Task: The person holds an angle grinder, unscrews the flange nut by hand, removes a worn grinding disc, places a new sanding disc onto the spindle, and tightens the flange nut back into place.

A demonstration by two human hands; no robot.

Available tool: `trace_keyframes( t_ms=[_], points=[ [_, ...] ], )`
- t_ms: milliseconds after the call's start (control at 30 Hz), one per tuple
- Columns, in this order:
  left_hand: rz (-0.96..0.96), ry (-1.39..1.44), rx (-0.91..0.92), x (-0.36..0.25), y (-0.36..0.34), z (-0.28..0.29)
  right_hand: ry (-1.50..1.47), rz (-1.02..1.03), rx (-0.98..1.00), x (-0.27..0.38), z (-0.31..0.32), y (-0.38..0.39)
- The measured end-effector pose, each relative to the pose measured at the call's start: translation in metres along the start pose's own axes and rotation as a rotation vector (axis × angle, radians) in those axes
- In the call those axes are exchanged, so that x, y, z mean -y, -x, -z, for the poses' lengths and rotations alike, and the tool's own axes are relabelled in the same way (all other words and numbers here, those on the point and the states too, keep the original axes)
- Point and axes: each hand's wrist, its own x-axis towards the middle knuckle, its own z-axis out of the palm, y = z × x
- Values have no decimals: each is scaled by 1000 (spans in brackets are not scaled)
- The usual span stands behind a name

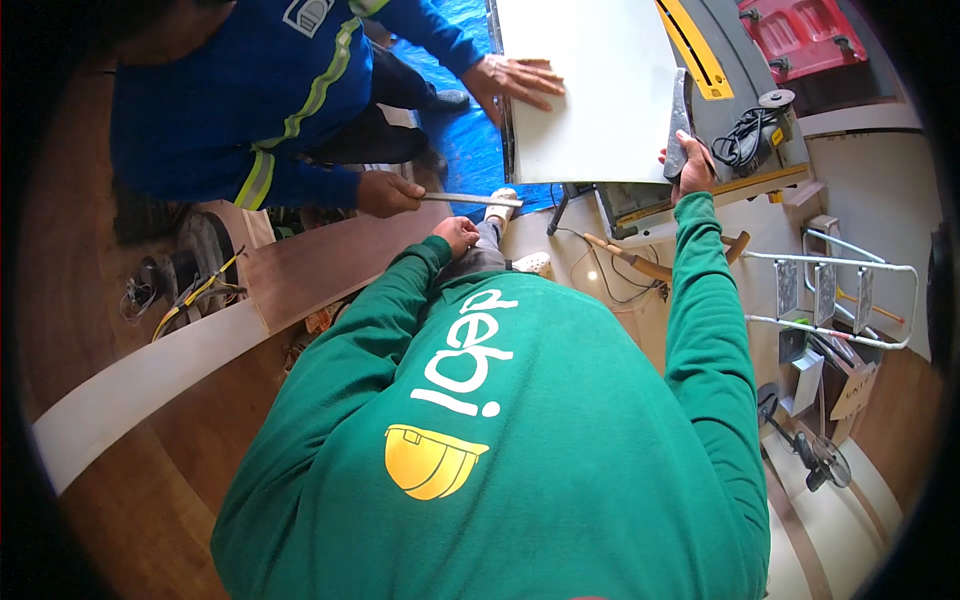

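Note:
My left hand (458, 232) is closed near my lap; whatever its curled fingers hold, if anything, is too small to make out. My right hand (692, 160) grips a long dark grey bar (678, 105) along the right edge of a white board (590, 80) on a saw table (725, 186). A co-worker in blue (240, 100) stands at the upper left, one hand (515, 80) spread on the board, the other (390, 193) closed on a thin grey strip (470, 198), whose end lies in front of my foot in a pale clog.
A blue tarp (460, 140) and plywood panel (330, 250) cover floor at the left, beside tools and cables (195, 290). A coiled cable (740, 140) rests on the saw table. A stepladder (840, 290), small fan (820, 460) and boxes stand at the right. A red container (800, 40) is top right.

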Motion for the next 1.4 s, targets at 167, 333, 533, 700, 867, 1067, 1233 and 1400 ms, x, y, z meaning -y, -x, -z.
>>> trace_keyframes(
  t_ms=[167, 333, 533, 700, 867, 1067, 1233, 1400],
  points=[
    [-6, 26, 18, -1, -1, 1, 0, 6, -21, -2, 0, -1],
    [-4, -10, -1, -3, 2, 0, 12, 5, -7, -2, 0, -1],
    [2, 37, 7, 5, -3, -1, 11, -8, -16, -2, 1, -2],
    [0, 37, 15, 0, -1, -1, 49, -8, 1, -6, 5, -5],
    [-4, 13, 19, 10, -7, -1, 35, -2, 4, -3, 2, -1],
    [2, -2, 31, 0, -5, 0, 27, 1, 6, -5, 3, -3],
    [-46, -111, 0, -16, 1, -2, 33, -4, 4, -5, 3, -4],
    [-37, -144, -18, -23, 5, -2, 15, -2, -9, -8, 5, -6]
  ],
)
